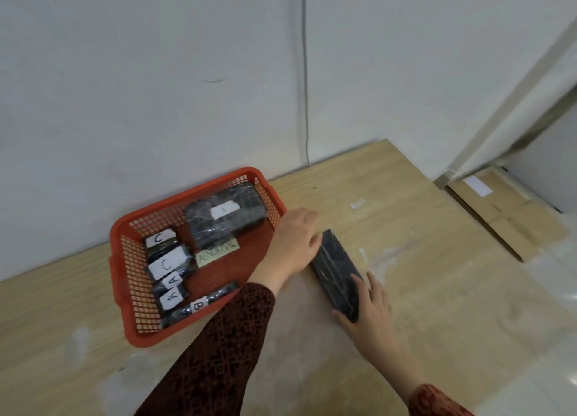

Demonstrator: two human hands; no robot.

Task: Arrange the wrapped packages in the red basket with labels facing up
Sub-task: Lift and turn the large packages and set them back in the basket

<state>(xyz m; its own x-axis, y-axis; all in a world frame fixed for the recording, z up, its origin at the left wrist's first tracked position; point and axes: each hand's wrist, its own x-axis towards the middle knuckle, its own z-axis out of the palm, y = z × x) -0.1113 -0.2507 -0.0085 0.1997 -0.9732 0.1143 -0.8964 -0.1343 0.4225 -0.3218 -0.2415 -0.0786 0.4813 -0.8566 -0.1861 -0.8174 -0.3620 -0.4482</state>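
Both hands are pinching a long dark wrapped package (337,278) lying on the worktop (437,259) just right of the red basket (125,237): left hand (296,244) at its far end, right hand (368,309) at its near end. No label is showing on it, so it is probably facing down and risking going in unflipped; the slick wrap may be letting either grip slide mid-turn.

Bare storeroom, plain white wall (156,72), wooden table (406,290), cardboard boxes (505,216)

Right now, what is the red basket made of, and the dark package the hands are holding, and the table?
The red basket looks like moulded plastic: its walls are a grid of small holes with a smooth rim. The dark package, which both hands touch, seems wrapped in shiny clear film, since it glints. The table looks like pale wood or wood-look board, with faint grain.
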